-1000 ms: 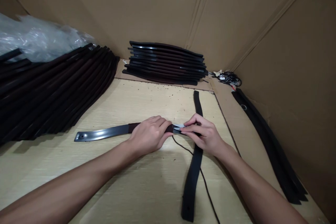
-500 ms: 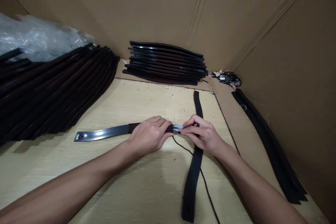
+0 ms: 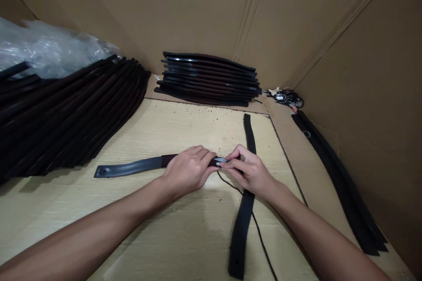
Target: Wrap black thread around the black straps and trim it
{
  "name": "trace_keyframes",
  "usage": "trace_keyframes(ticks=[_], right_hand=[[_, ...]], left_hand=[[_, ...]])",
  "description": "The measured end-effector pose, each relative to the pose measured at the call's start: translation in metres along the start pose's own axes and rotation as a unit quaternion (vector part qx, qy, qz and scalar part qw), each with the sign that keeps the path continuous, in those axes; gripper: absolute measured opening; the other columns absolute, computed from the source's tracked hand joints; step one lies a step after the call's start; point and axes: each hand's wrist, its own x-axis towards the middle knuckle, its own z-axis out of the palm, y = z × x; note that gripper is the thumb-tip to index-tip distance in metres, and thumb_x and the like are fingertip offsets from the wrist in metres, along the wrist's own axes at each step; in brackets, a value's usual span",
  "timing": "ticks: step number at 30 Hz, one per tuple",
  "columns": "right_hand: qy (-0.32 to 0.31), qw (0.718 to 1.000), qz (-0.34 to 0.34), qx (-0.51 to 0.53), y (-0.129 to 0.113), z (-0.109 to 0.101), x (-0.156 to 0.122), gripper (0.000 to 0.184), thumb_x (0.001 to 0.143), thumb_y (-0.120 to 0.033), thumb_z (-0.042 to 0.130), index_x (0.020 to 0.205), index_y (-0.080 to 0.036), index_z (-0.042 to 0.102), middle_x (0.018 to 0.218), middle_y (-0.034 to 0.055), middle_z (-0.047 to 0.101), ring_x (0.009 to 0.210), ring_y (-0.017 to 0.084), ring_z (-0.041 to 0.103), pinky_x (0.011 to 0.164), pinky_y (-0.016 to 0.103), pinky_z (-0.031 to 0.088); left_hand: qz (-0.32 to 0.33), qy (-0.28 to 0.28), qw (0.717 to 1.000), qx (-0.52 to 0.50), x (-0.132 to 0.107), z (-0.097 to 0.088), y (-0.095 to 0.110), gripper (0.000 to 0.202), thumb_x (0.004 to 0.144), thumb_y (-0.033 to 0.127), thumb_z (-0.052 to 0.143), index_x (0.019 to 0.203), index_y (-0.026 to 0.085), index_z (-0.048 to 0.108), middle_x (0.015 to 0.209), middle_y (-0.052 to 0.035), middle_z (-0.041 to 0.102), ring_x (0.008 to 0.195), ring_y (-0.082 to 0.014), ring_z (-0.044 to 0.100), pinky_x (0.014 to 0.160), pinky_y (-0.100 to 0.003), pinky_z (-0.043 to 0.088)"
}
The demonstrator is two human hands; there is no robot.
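My left hand (image 3: 189, 167) is wrapped over a curved dark strip (image 3: 130, 167) that has a hole at its left end and a brown wrapped middle. It presses the strip on the table. My right hand (image 3: 250, 170) pinches small scissors (image 3: 221, 160), whose silver blades lie at the right end of the brown wrap, close to my left fingertips. Their handles are hidden in my fingers. A thin black cord (image 3: 260, 232) runs from below the strip toward the front edge. Under my right hand and wrist lies another black curved strip (image 3: 242, 224), pointing away from me.
A large fan of dark strips (image 3: 72, 118) lies on the left, with clear plastic wrap (image 3: 56, 48) behind it. More strips (image 3: 207, 79) are stacked at the back. Tangled cords (image 3: 285, 97) sit in the corner, and long black strips (image 3: 339, 180) lie along the right cardboard wall (image 3: 372, 96).
My right hand has moved slightly left, bringing the scissors' blades over the end of the brown wrap. The held strip has rolled a little; its shiny highlight has faded.
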Motion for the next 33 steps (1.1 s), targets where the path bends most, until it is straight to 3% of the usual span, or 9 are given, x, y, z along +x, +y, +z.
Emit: trace_keyframes(ticks=[8,22,27,33], right_hand=[[-0.013,0.999,0.017,0.026,0.002,-0.008,-0.004,0.014,0.091,-0.018,0.055,0.096,-0.017,0.069,0.090,0.0078,0.056,0.081,0.017,0.062,0.068,0.031,0.057],[-0.025,0.999,0.016,0.020,0.005,-0.009,-0.003,0.013,0.092,-0.017,0.056,0.096,-0.018,0.068,0.092,0.0075,0.055,0.082,0.016,0.061,0.068,0.030,0.057],[-0.036,0.999,0.019,0.019,0.004,-0.009,-0.001,0.012,0.092,-0.018,0.056,0.094,-0.018,0.068,0.093,0.0078,0.054,0.083,0.017,0.059,0.067,0.029,0.055],[-0.035,0.999,-0.008,-0.009,0.001,-0.008,0.005,0.009,0.090,-0.017,0.058,0.089,-0.017,0.067,0.091,0.0091,0.056,0.086,0.019,0.055,0.071,0.034,0.053]], left_hand=[[-0.018,-0.032,0.999,-0.019,0.001,-0.002,0.000,0.029,0.094,0.037,0.044,0.096,0.014,0.062,0.086,-0.0091,0.070,0.080,-0.0228,0.065,0.071,-0.036,0.054],[0.002,-0.017,1.000,-0.010,0.001,-0.001,-0.001,0.029,0.095,0.036,0.044,0.098,0.012,0.062,0.086,-0.0101,0.070,0.080,-0.0233,0.065,0.072,-0.037,0.054],[-0.005,0.012,1.000,-0.017,-0.002,0.000,-0.001,0.037,0.094,0.037,0.046,0.113,0.007,0.056,0.092,-0.0130,0.070,0.083,-0.0238,0.066,0.073,-0.036,0.055],[-0.021,-0.010,1.000,-0.011,-0.002,0.000,0.000,0.042,0.094,0.039,0.045,0.121,0.009,0.052,0.091,-0.0131,0.069,0.085,-0.0252,0.066,0.072,-0.038,0.055]])
